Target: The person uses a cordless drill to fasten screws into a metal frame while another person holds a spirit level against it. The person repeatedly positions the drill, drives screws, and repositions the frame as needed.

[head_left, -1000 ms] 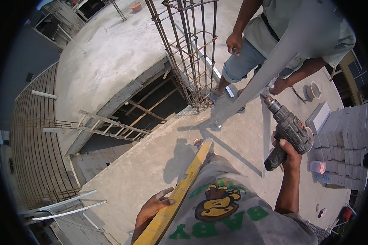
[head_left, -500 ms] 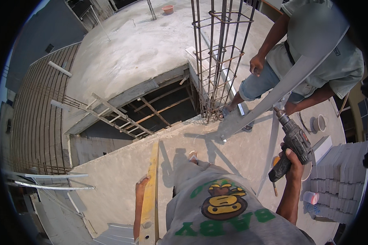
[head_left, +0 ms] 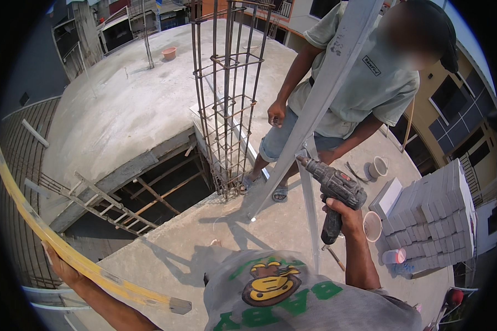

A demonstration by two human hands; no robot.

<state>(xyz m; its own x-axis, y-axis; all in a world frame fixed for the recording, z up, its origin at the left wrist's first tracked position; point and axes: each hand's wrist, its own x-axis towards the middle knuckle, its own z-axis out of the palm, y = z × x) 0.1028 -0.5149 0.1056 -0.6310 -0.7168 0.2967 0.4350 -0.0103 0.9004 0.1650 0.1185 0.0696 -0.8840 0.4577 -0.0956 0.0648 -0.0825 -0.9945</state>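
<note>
My right hand (head_left: 345,214) grips the handle of a black cordless drill (head_left: 339,190). The drill's chuck points up and left, its tip by the joint of a long grey metal beam (head_left: 306,118) and a thinner metal bar (head_left: 311,220). Whether the tip touches metal I cannot tell. Out to the left, my left hand (head_left: 63,267) is closed on a long yellow bar (head_left: 88,265) with a worn grey end, slanting across the lower left. Beyond the beam stands a co-worker (head_left: 364,83); one hand hangs half closed, the other is partly hidden near the joint.
A square opening (head_left: 154,187) in the concrete slab lies ahead left, with a wooden ladder (head_left: 113,204) leaning in it. A rebar column cage (head_left: 226,105) rises beside it. At right are stacked grey blocks (head_left: 431,220), buckets (head_left: 372,226) and a hammer (head_left: 337,258).
The yellow bar has swung from upright beside me out to the left with my left hand. My view has turned right and up. The drill's tip now sits against the beam in view.
</note>
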